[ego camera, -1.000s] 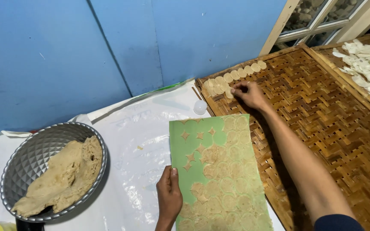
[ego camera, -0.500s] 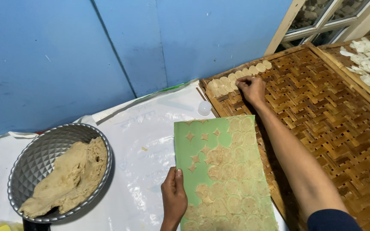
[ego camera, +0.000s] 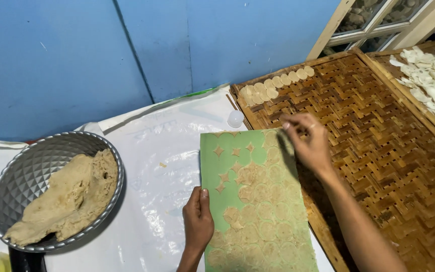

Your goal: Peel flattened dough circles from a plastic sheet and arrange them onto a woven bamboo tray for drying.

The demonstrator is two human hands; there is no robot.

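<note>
Low in the centre of the frame lies a green rectangular sheet (ego camera: pixel 258 201) covered with thin round cut-outs of pale dough (ego camera: pixel 265 229). The left hand (ego camera: pixel 198 221) presses on the sheet's left edge, thumb on top and fingers curled at the rim. The right hand (ego camera: pixel 309 141) hovers over the sheet's upper right corner with fingertips pinched together; whether a disc sits between them cannot be told. At right, a large woven bamboo tray (ego camera: pixel 378 146) carries a short row of dough discs (ego camera: pixel 275 83) along its upper left rim. At lower left, a fluted metal bowl (ego camera: pixel 31 171) holds a lump of beige dough (ego camera: pixel 69 199) on white plastic sheeting (ego camera: pixel 162 166).
</note>
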